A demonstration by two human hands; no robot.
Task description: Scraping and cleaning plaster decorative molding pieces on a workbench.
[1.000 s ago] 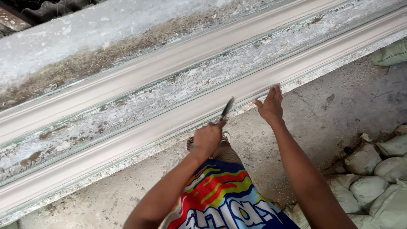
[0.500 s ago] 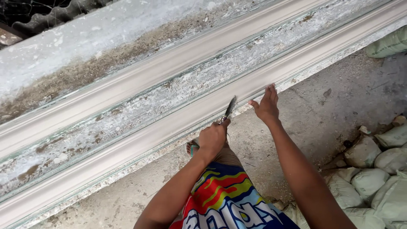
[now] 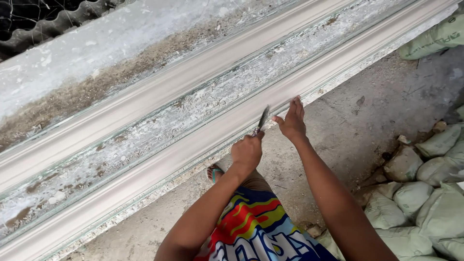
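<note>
On the near pale moulding (image 3: 159, 159), a thin dark blade (image 3: 263, 117) stands tilted.

We see bare concrete floor (image 3: 357, 130) open right of centre, free passage there. Piled sacks (image 3: 425, 193) block lower right corner; one more sack (image 3: 435, 36) upper right. Long moulding (image 3: 159, 159) bars diagonal across frame; corrugated sheet (image 3: 58, 19) closes upper left.

Smooth matt plaster moulding (image 3: 193, 145), rough concrete floor (image 3: 357, 130), metal blade (image 3: 263, 117)
</note>
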